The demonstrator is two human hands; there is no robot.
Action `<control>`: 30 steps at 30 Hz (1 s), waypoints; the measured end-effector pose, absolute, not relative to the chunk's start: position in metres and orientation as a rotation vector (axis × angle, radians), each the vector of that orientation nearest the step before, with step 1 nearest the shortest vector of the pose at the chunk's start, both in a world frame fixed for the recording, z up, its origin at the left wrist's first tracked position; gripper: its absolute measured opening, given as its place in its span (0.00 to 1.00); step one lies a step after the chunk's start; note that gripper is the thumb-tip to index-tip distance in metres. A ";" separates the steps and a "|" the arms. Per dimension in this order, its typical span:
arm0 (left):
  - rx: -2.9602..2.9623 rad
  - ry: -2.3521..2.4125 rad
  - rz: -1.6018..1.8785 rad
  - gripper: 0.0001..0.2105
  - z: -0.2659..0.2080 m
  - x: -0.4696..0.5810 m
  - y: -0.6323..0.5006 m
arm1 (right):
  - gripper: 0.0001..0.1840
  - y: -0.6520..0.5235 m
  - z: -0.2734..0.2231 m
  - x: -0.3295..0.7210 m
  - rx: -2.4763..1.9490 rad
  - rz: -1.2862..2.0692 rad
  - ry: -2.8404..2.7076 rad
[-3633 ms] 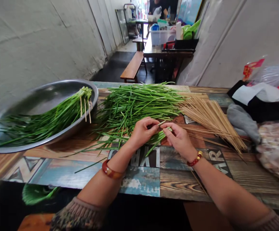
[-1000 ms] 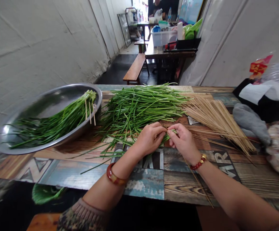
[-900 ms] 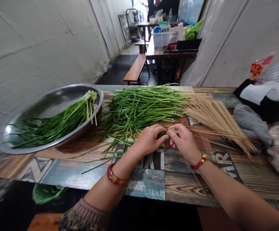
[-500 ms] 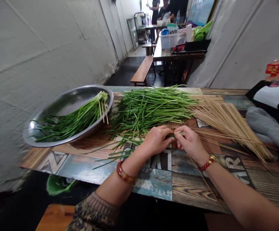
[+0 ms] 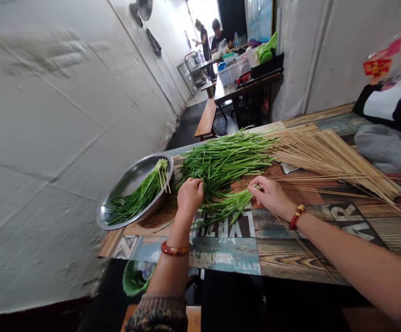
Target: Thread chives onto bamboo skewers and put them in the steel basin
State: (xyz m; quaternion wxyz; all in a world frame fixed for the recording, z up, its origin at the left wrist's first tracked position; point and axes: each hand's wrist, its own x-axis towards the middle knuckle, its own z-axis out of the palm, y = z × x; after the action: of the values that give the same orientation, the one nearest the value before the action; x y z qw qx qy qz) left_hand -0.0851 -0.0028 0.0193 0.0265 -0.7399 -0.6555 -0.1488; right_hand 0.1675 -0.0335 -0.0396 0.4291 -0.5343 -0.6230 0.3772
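Observation:
My right hand [image 5: 270, 194] is closed around the pale stem ends of a small bunch of garlic chives [image 5: 230, 204], whose green leaves trail left over the table. A thin skewer slants toward the table's front edge below this hand. My left hand [image 5: 191, 196] is curled shut near the leaf tips, between the bunch and the steel bowl; what its fingers hold, if anything, is hidden. Behind my hands lies a large heap of loose chives [image 5: 226, 154]. The oval steel bowl [image 5: 109, 216] at left holds chives [image 5: 136, 196] with wooden skewers [image 5: 164, 177] through their stems.
A spread pile of bamboo skewers [image 5: 339, 161] covers the table's right side. Beyond it are a grey plastic bag [image 5: 389, 145] and a black-and-white item. A green basket [image 5: 134, 281] stands below the front edge. Two people are at the far tables [image 5: 249, 87], past a bench [image 5: 206, 117].
My left hand has moved left, away from my right hand, to the leaf tips. The right hand keeps hold of the stems. The view has tilted and shifted.

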 end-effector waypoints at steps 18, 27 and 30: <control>-2.033 -2.510 -1.137 0.10 -0.008 -0.089 0.026 | 0.10 -0.032 -0.042 0.169 -1.317 0.886 -1.639; -1.927 -2.427 -1.595 0.18 0.030 -0.121 -0.008 | 0.12 -0.035 -0.042 0.170 -1.313 0.908 -1.639; -1.956 -2.387 -1.500 0.15 0.041 -0.128 -0.016 | 0.12 -0.035 -0.043 0.170 -1.321 0.901 -1.640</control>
State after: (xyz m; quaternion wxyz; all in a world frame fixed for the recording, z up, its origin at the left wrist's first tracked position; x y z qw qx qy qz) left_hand -0.1280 -0.0156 0.0410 -0.1445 -0.5641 -0.6884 -0.4324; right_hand 0.1700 -0.0352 -0.0427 0.4128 -0.5254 -0.6521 0.3583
